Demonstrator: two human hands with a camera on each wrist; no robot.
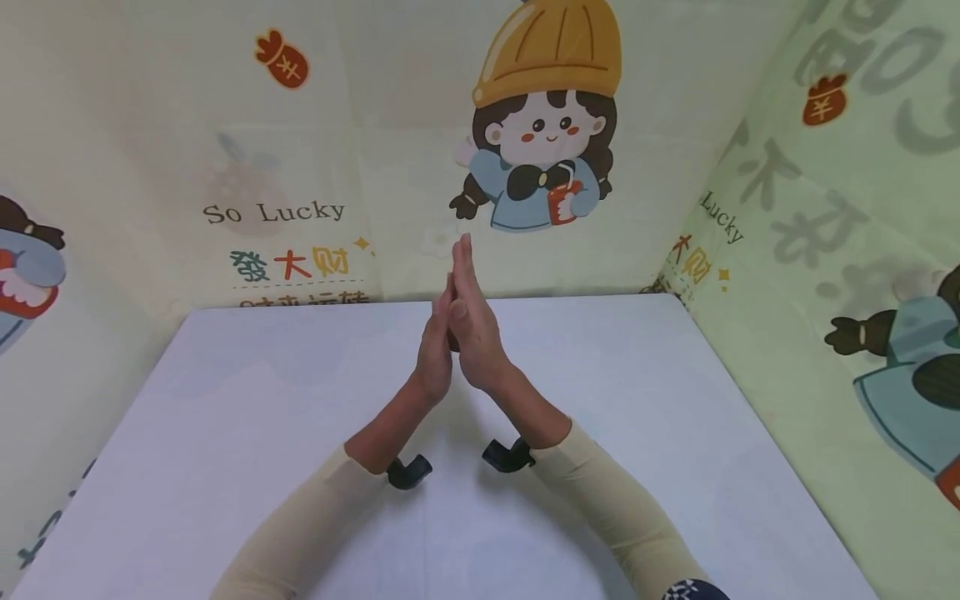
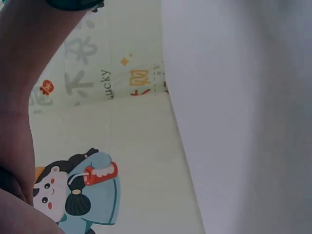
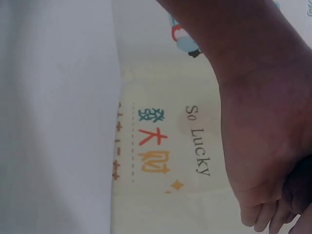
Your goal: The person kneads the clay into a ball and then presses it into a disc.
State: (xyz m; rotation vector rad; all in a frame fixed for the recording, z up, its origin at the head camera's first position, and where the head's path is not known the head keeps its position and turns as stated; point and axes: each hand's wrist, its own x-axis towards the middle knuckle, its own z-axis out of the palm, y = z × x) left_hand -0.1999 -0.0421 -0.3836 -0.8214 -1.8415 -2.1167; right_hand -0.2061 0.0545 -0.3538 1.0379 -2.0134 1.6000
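My left hand [image 1: 435, 354] and right hand [image 1: 478, 337] are raised above the table, palms facing and fingers straight, pointing up and away. Their fingers touch near the tips, while a narrow gap parts the heels of the hands. Between the palms sits a small dark, rounded thing [image 3: 298, 187], mostly hidden by the hands. Only a dark sliver of it shows in the head view, and its kind I cannot tell. Neither hand has its fingers curled round it.
A white table [image 1: 300, 400] lies below the hands. Pale printed cloth [image 1: 405, 150] with cartoon figures and lettering stands behind and at both sides. Black camera mounts [image 1: 409, 472] stick out from under both wrists, above the table.
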